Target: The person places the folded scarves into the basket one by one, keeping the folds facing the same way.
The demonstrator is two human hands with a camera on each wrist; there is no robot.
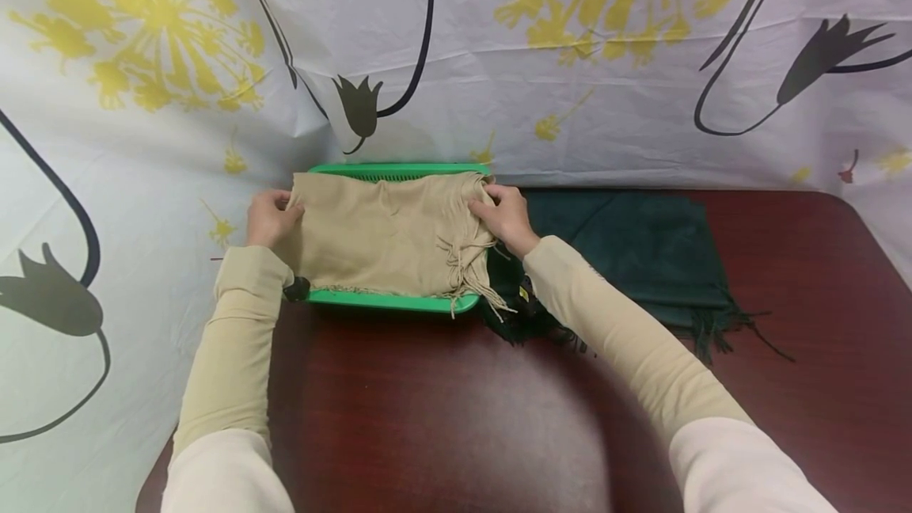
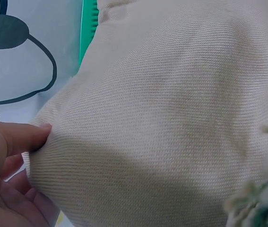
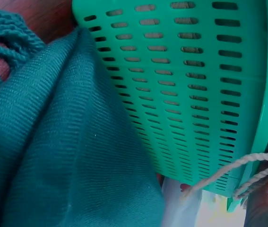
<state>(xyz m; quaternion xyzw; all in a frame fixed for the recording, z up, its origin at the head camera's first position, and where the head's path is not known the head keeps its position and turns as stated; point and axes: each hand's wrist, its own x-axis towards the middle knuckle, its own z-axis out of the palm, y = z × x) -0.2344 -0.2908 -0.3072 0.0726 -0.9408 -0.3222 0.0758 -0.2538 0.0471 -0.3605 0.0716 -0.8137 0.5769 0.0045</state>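
Observation:
A beige fringed scarf (image 1: pixel 378 236), folded into a rectangle, lies over the green plastic basket (image 1: pixel 399 302). My left hand (image 1: pixel 271 218) pinches the scarf's left edge near its far corner, thumb on top and fingers beneath, as the left wrist view shows with the thumb (image 2: pixel 30 136). At the opposite, fringed end, my right hand (image 1: pixel 504 216) pinches the far right corner. Twisted tassels hang over the basket's near right rim. In the right wrist view the slotted basket wall (image 3: pixel 195 85) fills the middle, and only part of my right hand (image 3: pixel 266 208) shows at the edge.
A dark green fringed scarf (image 1: pixel 634 252) lies folded on the brown table (image 1: pixel 456 402), right beside the basket and partly under my right forearm. A white cloth with a floral print (image 1: pixel 606 117) hangs behind the table and along its left side.

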